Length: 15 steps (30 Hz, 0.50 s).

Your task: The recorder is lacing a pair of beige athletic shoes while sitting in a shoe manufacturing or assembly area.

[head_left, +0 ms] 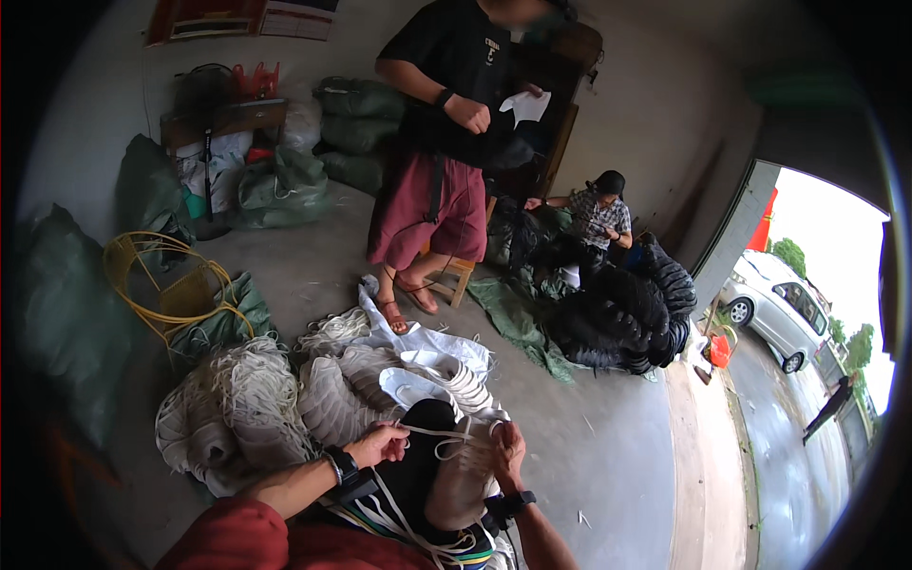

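The left hand (382, 445) is pinching a pale lace (432, 434), while the right hand (510, 456) is gripping the far end of a beige shoe (458, 489) (whether it is also catching lace is not showing). The shoe is lying nearer the person than the bundled pale shoes (337, 394).

Just left of the pale shoe (459, 492), my left hand (382, 445) pinches a white lace (426, 432); my right hand (510, 456) grips the shoe's right side. Stacked pale uppers (334, 397) lie beyond it to the left, a black heap (617, 318) beyond it to the right
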Motion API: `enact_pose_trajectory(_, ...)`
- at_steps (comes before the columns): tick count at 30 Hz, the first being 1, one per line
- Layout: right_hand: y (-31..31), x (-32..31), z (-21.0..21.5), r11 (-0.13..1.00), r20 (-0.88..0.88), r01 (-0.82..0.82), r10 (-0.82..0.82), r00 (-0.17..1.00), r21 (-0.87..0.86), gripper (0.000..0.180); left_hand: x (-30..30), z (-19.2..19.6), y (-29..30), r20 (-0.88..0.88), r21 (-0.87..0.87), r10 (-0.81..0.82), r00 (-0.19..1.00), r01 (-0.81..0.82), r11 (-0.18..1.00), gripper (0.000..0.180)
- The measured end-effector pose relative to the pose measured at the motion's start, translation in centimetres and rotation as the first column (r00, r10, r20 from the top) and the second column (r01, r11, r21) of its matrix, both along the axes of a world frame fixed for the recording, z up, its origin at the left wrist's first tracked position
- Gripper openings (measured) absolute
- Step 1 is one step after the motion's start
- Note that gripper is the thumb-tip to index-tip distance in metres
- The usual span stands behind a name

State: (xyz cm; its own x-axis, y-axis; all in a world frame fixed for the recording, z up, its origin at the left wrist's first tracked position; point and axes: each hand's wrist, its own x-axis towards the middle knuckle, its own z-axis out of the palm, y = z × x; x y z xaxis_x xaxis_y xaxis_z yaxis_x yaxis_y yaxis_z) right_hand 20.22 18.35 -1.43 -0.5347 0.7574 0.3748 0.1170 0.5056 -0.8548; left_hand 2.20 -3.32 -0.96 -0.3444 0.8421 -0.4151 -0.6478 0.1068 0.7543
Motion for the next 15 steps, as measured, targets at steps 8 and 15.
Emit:
enact_pose_trajectory(8,-1.0,-0.9,1.2,0.965,0.017,0.098,-0.105,0.994,0.242,0.019,-0.4,0.4,-0.3,0.016,0.050,-0.026,1.000,0.025,0.998,0.008)
enact_pose_trajectory(15,-1.0,-0.6,0.8,0.970,0.051,0.061,-0.075,0.996,0.233,0.017,-0.3,0.0,-0.1,-0.013,0.057,-0.025,1.000,0.026,0.998,0.010)
